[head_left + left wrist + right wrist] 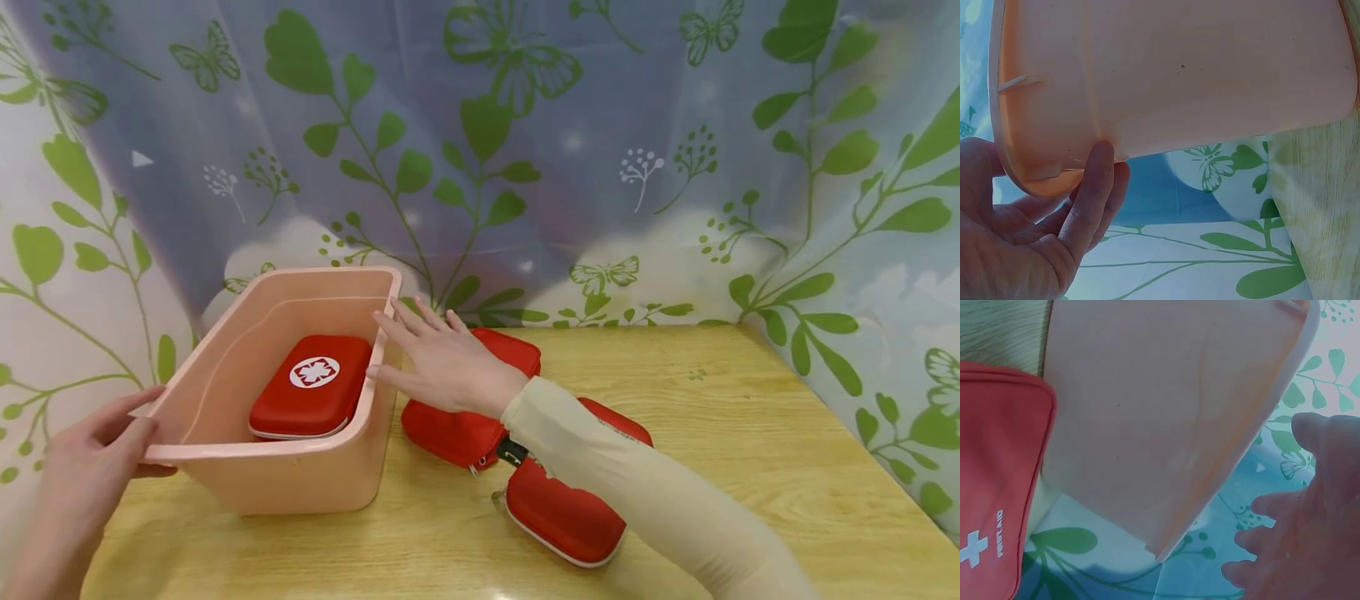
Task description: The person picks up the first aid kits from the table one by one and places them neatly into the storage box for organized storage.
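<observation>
A pink plastic bin (300,485) stands on the left of the table, with a red hard case (288,396) bearing a white emblem lying inside. My left hand (88,462) grips the bin's near left corner, its fingers hooked beneath the rim in the left wrist view. Beside the right rim my right hand (444,365) is spread, fingers pointing toward the bin. A red first aid pouch (994,487) lies alongside the bin, partly hidden under that hand in the head view. Another red case (562,508) lies nearer, partly covered by my right forearm.
The wooden table (750,417) runs to the right of the red cases. Behind it hangs a curtain (600,225) printed with leaves and butterflies, close to the bin's far end. A black buckle or strap piece (512,451) shows between the two red cases.
</observation>
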Demonstrator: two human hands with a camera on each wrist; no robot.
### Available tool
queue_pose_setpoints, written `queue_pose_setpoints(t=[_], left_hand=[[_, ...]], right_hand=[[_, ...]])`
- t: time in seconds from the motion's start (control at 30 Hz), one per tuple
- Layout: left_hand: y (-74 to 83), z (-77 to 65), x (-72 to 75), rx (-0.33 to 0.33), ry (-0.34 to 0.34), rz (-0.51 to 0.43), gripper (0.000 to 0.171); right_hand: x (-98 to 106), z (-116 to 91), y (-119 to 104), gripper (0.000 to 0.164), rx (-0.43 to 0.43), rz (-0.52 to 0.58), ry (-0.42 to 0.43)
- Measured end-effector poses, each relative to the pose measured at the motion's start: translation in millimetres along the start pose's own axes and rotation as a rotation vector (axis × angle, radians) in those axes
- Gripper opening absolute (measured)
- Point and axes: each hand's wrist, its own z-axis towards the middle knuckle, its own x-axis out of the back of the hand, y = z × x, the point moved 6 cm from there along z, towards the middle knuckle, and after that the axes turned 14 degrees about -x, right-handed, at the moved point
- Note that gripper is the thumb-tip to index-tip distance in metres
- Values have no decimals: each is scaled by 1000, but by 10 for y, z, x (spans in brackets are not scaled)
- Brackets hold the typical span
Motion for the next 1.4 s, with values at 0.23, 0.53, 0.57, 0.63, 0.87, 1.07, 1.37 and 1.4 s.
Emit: queue_pose_setpoints(t=[0.23,0.53,0.57,0.63,0.87,1.07,1.37,1.4], left_hand=[[1,-10,10,-6,0,-5,37],[-6,-6,10,-11,9,-48,38],[-6,-5,9,-12,8,-57,37],[-7,-5,9,-11,6,-64,36],[-6,-20,-1,0,10,-79,36],[4,-35,-6,21,10,-21,37],[-4,-32,-10,25,9,-18,38],[-4,-32,-12,26,6,-9,38]], right_hand=[[11,-90,192,77,-28,35,6],[22,-194,491,77,-93,68,14],[23,-204,527,77,-99,74,16],[20,-224,598,78,-110,87,19],[0,-312,806,78,-114,107,37],[7,-420,992,80,-145,102,63],[-15,-591,1246,80,-185,114,51],[-24,-608,1278,80,-187,113,53]])
